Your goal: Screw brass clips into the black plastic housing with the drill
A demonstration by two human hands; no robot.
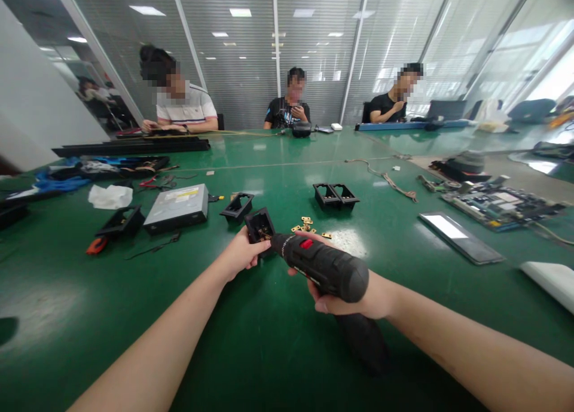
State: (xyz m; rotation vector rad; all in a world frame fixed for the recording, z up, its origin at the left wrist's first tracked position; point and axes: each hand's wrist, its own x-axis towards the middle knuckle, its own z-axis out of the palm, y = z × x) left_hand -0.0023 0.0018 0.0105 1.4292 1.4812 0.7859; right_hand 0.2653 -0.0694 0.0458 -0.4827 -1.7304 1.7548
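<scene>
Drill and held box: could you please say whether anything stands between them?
Nothing visible does; the drill, in the right hand, has its nose at the box, the left hand close by. The tip is hidden.

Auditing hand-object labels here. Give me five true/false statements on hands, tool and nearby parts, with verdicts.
1. The right hand grips a black power tool. True.
2. The left hand holds the silver drive. False: it holds a black housing.
3. The tool's nose points toward that housing. True.
4. The loose brass-coloured pieces form one neat row. False: they lie in a scattered cluster on the green table.
5. Two more housings sit side by side beyond those pieces. True.
</scene>
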